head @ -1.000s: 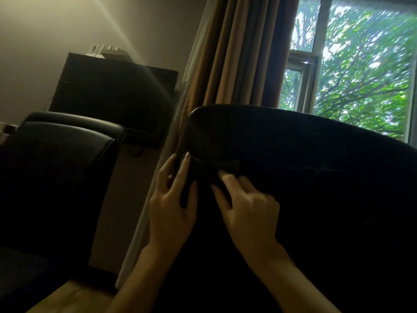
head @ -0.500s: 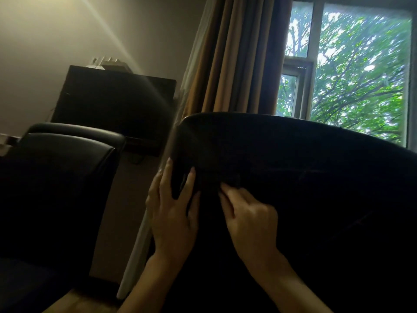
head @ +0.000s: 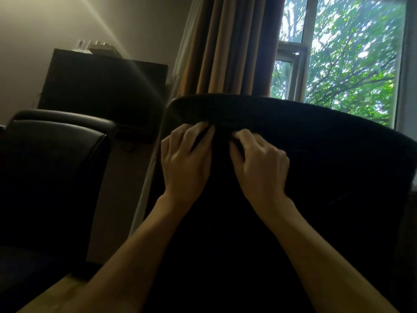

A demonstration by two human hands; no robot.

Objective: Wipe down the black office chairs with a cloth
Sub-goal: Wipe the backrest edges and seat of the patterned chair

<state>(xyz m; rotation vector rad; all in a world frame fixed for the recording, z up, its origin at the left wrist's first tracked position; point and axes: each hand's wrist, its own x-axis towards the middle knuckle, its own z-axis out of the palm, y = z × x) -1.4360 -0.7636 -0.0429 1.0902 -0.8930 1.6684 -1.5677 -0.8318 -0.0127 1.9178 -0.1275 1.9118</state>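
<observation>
A black office chair's backrest (head: 320, 159) fills the middle and right of the head view, seen from behind. My left hand (head: 185, 159) and my right hand (head: 259, 161) lie side by side just under its top edge, with curled fingers. Between them they pinch a dark cloth (head: 222, 137) against the backrest. The cloth is nearly the same black as the chair, so its outline is hard to make out. A second black leather chair (head: 56, 150) stands to the left, untouched.
A dark cabinet (head: 101, 86) with small items on top stands against the back wall. Brown curtains (head: 225, 46) hang behind the chair, beside a bright window (head: 352, 64). A strip of wooden floor (head: 54, 297) shows at the lower left.
Both hands have moved up the backrest to just below its top edge. Their fingers, stretched out before, are now curled on the cloth.
</observation>
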